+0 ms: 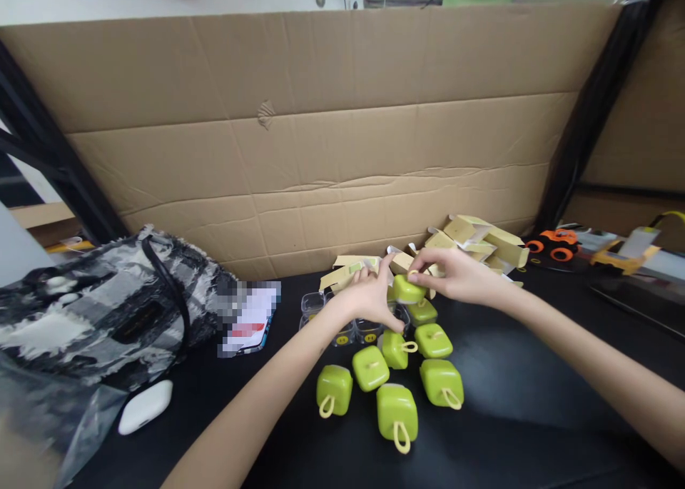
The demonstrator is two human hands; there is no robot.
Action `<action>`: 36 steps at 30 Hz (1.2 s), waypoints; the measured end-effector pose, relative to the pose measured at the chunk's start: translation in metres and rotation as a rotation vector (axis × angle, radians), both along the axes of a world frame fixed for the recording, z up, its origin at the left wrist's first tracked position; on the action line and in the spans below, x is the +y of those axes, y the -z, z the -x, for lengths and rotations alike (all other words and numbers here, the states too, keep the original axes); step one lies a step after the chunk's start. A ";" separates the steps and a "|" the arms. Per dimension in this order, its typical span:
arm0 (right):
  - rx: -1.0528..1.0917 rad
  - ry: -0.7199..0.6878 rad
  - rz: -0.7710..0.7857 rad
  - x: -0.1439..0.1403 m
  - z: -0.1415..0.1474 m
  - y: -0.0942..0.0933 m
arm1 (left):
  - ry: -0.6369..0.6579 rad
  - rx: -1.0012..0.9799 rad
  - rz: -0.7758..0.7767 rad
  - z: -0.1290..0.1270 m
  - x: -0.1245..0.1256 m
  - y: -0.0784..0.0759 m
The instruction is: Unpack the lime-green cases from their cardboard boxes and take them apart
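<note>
My right hand [447,276] pinches a lime-green square lid [407,289] by its top, above the clear containers. Beside it my left hand [369,298] is open, with thumb and index finger spread apart at the lid's left side. Whether the left fingertips touch anything I cannot tell. Under the left hand stand clear square plastic containers [342,334], partly hidden, some with round yellow labels. Several more green square pieces with pale yellow loops lie nearer to me, among them one at the front [397,410] and one at the left [335,390].
Opened small cardboard boxes [484,243] lie piled at the back, against a tall cardboard wall [342,146]. On the left are a grey-black frayed bag [107,303], a phone [251,319] and a white case [145,407]. An orange toy truck [554,245] stands at the right.
</note>
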State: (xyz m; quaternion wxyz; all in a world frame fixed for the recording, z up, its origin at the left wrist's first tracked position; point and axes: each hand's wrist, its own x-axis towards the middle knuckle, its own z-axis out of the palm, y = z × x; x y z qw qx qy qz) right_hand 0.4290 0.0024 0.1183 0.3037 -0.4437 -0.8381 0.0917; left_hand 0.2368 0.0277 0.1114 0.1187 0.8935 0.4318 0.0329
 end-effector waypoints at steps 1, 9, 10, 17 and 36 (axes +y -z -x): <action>-0.001 0.009 -0.004 -0.004 -0.008 -0.005 | -0.001 -0.008 -0.002 0.000 0.000 0.000; -0.170 0.019 0.077 -0.037 -0.055 0.012 | 0.009 -0.082 0.007 0.007 0.003 0.004; -0.189 0.014 0.090 -0.038 -0.056 0.017 | 0.017 -0.092 0.010 0.008 0.004 0.004; -0.243 0.102 -0.002 -0.020 -0.028 0.015 | 0.021 -0.135 0.039 0.010 0.008 0.004; -0.381 0.115 -0.122 0.030 0.038 0.039 | -0.016 -0.162 0.098 0.011 0.011 0.005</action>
